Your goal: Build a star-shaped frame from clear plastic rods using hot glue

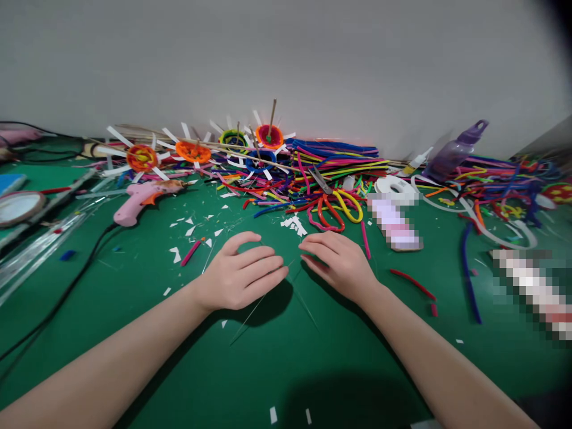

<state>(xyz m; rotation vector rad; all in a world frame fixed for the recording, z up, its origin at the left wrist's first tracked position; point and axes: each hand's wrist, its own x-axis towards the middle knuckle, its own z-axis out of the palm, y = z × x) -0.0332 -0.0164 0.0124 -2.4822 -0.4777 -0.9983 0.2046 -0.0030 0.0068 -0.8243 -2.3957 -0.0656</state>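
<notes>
My left hand (248,271) hovers palm down over the green tabletop (250,381), its fingers spread and slightly bent. Facing it across a small gap is my right hand (337,261), fingers loosely stretched and partly apart. I see nothing gripped in either one. Thin, clear strands (306,307) cross the table beneath and between the hands; whether a finger touches them I cannot tell. Just beyond the fingertips lie small white paper scraps (294,224). Scissors (335,199) with red and yellow handles rest behind my right hand. A pink glue gun (138,201) lies beyond my left hand.
Along the wall sit several round orange, green and blue pieces with white strips (143,158), beside a pile of pipe cleaners (335,155). At the right are a white tape roll (395,189) and a purple bottle (453,152). A black cord (75,286) crosses the left side.
</notes>
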